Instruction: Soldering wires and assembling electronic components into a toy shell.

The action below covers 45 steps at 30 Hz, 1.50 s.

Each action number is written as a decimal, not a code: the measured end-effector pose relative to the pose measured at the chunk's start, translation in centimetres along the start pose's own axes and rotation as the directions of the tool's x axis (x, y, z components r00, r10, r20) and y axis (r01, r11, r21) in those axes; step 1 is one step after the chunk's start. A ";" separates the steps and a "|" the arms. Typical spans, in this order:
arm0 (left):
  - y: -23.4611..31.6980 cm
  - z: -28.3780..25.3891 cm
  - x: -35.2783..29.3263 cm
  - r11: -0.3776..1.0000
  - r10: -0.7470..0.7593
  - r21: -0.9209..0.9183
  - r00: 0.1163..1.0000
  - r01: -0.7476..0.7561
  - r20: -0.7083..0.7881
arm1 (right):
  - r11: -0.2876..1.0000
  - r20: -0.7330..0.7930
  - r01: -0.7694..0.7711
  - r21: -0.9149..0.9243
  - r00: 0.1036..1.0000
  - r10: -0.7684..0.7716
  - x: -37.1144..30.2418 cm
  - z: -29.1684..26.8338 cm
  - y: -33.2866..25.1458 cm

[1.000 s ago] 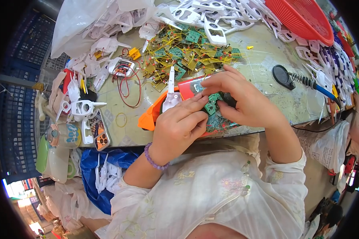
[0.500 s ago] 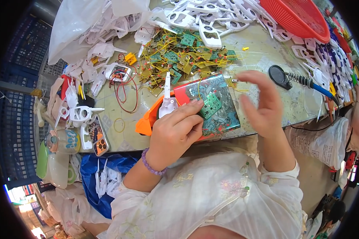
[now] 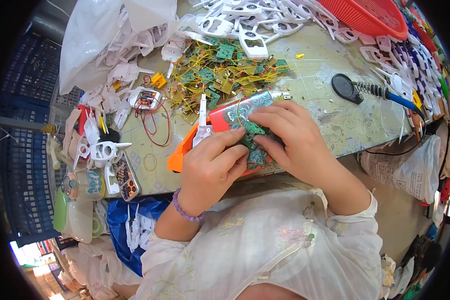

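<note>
Left hand [image 3: 212, 162] and right hand [image 3: 299, 139] pinch a green circuit board [image 3: 255, 129] over the red-edged pad [image 3: 222, 119]; both partly obscure the board. Left to right: phone [image 3: 129, 175], orange object [image 3: 177, 161], white housing [image 3: 203, 129] just beyond the left hand, heap of wired boards [image 3: 225, 75] behind the pad, blue-handled soldering iron [image 3: 404, 102] well apart.

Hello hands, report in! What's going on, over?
Left hand and right hand: both at green board. Board partly hidden by fingers. Wired boards piled beyond.
</note>
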<state>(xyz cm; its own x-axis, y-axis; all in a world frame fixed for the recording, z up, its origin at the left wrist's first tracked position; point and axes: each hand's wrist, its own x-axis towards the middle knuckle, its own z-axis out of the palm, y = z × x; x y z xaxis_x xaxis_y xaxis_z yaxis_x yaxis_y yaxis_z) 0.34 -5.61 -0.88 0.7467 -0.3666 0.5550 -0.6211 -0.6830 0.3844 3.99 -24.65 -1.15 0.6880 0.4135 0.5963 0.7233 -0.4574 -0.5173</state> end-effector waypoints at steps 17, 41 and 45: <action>-1.0 -1.0 1.0 0.985 0.169 -0.001 0.974 -0.171 0.149 | 0.993 0.174 0.012 0.119 0.984 -0.032 1.1 -0.3 0.5; -0.2 -1.0 1.5 0.994 0.100 -0.057 0.985 -0.092 0.138 | 0.879 -0.810 -0.206 0.430 0.341 0.476 -8.8 -10.8 7.1; -0.3 -0.8 1.2 0.996 0.077 -0.051 0.989 -0.071 0.123 | 0.860 -0.746 -0.378 0.344 0.446 0.495 -8.1 -12.6 9.5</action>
<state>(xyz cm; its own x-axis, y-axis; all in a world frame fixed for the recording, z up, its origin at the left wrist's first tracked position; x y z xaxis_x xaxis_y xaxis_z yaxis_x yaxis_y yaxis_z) 1.27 -5.40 0.26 0.7202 -0.4933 0.4878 -0.6840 -0.6223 0.3806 4.60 -42.24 -3.18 0.6210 -0.6287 0.4681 0.3820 -0.2787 -0.8811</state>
